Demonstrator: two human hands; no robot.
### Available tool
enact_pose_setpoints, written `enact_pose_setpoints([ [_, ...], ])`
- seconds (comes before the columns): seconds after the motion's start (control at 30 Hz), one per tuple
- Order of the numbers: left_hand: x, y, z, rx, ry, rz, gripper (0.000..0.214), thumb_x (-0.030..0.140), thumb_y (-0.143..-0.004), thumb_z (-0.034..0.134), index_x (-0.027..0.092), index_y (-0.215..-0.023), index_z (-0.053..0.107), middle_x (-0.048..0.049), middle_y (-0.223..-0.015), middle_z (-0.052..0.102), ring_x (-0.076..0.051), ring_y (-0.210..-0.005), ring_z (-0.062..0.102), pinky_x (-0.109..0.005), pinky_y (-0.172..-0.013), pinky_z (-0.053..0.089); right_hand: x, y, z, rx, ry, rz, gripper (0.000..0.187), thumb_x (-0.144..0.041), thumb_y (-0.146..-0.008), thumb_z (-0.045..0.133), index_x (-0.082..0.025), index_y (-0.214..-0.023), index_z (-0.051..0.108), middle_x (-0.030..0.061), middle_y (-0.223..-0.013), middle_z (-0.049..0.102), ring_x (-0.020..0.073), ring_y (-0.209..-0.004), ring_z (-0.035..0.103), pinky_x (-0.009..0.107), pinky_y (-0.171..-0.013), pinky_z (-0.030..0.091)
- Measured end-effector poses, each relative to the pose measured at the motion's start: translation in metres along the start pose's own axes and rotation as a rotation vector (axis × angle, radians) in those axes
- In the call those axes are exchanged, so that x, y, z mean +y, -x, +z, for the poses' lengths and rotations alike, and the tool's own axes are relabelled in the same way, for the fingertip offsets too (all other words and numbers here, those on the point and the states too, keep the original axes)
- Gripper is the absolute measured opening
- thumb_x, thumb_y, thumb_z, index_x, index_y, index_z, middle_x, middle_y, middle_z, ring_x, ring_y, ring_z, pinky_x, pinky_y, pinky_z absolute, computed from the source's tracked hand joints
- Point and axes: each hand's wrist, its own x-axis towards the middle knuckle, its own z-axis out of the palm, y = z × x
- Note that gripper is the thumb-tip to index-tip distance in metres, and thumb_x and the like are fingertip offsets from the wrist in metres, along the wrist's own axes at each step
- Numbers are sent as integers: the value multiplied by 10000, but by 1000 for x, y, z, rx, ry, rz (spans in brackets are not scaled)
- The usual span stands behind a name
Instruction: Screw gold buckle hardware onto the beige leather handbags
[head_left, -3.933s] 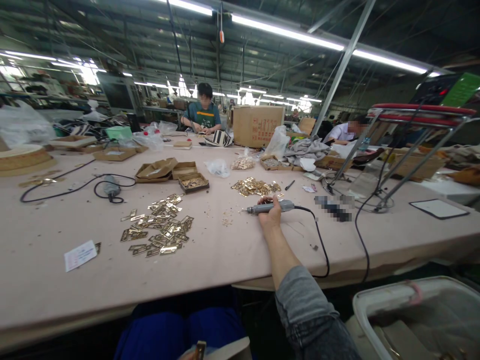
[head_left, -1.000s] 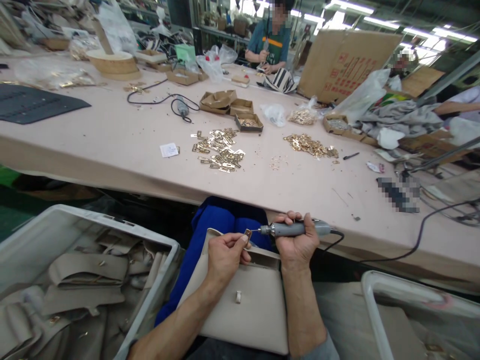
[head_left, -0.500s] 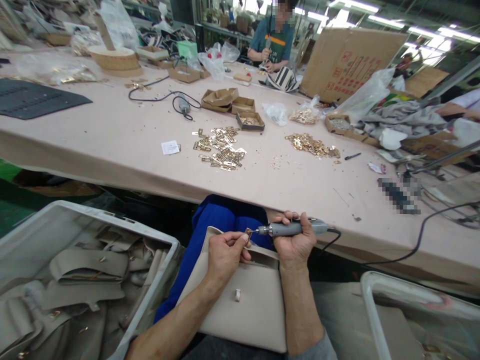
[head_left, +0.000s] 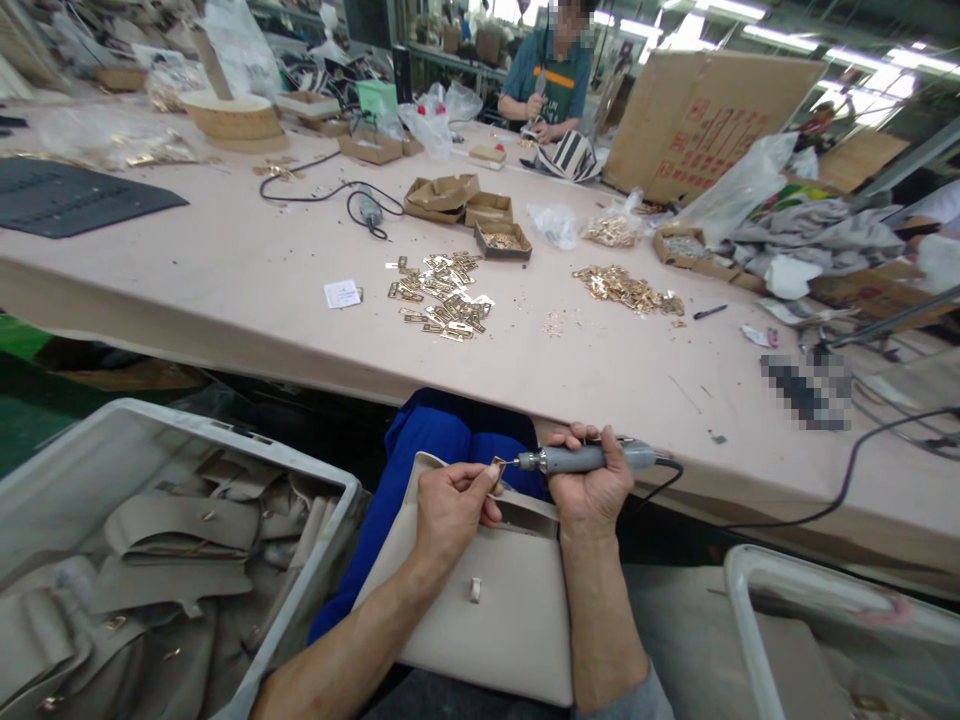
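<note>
A beige leather bag (head_left: 491,610) lies on my lap below the table edge. My left hand (head_left: 450,510) pinches a small gold metal plate (head_left: 496,466) at the bag's top edge. My right hand (head_left: 592,485) is wrapped round a grey corded electric screwdriver (head_left: 589,458), held level, its tip against the gold plate. A black cord (head_left: 847,480) runs from the tool to the right.
The long pink table (head_left: 225,290) carries a pile of gold plates (head_left: 442,300), another gold heap (head_left: 626,290), small brown boxes (head_left: 465,205) and a second corded tool (head_left: 367,210). A white bin (head_left: 315,580) of beige bag parts stands at my left, another bin (head_left: 757,600) at my right. A person in green sits across the table.
Earlier my right hand rested on the table with the screwdriver. It has come down to my lap, where the left hand holds the plate on the bag. Over the last second both hands barely move.
</note>
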Motion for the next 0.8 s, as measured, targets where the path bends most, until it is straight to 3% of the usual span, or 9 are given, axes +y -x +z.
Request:
enact_pose_setpoints([
  [0.2,-1,0,0,11,1,18,386,488,-815,790,102,-820,776,-96,-631,742,-142,-392,597,-230,-392,514,1,2,3,-1,17,-12,202,-279,-829,735,-181,-815,559,-21,-790,576,103,-646,532,314,-698,545],
  [0.8,1,0,1,37,-42,26,373,481,-819,777,113,-756,774,-63,-518,684,-130,-351,545,-210,-355,440,2,7,8,-12,15,-20,176,-278,-844,703,-178,-810,562,-11,-789,561,113,-664,528,313,-711,546],
])
